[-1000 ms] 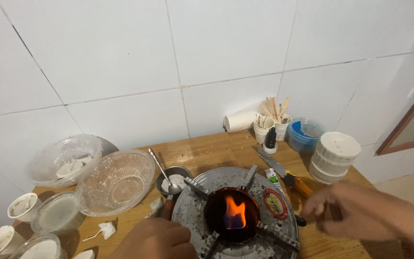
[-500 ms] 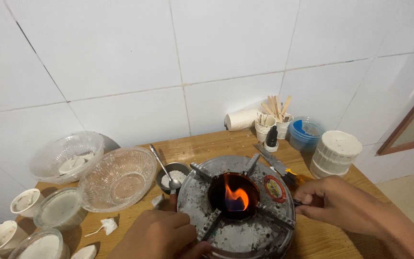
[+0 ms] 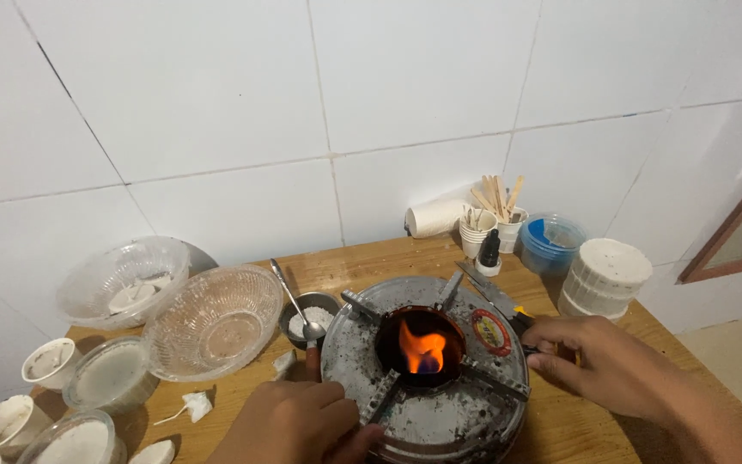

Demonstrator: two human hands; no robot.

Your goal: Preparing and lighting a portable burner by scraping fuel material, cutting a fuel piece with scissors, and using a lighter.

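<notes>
Since the earlier frame, both hands have closed in on the round grey metal burner stove [image 3: 427,369]: the left hand has slid rightward along its near rim, and the right hand has drawn in from the lower right edge of the frame to its right side.

Current position: the stove sits at lower centre of the frame on the wooden table [image 3: 388,258], an orange flame [image 3: 422,348] burning in its dark central cup. Four metal support arms radiate from the cup in a cross.

Left hand [image 3: 298,421]: at bottom centre, fingers curled over the near-left rim of the stove, touching it. Whether it grips anything is not visible.

Right hand [image 3: 599,365]: at lower right, fingers narrowed and pinched at the stove's right rim, just beside a dark tool with a yellow handle [image 3: 508,309] lying diagonally there. Whether the fingers grip the tool or the rim cannot be told.

Governing relation: the stove lies between the two hands, the flame forward of both; each hand is at the rim, neither clearly nearer.

Adjacent items: a small metal bowl of white powder with a spoon [image 3: 309,316] lies left of the stove, a clear ribbed glass bowl [image 3: 212,322] further left.
</notes>
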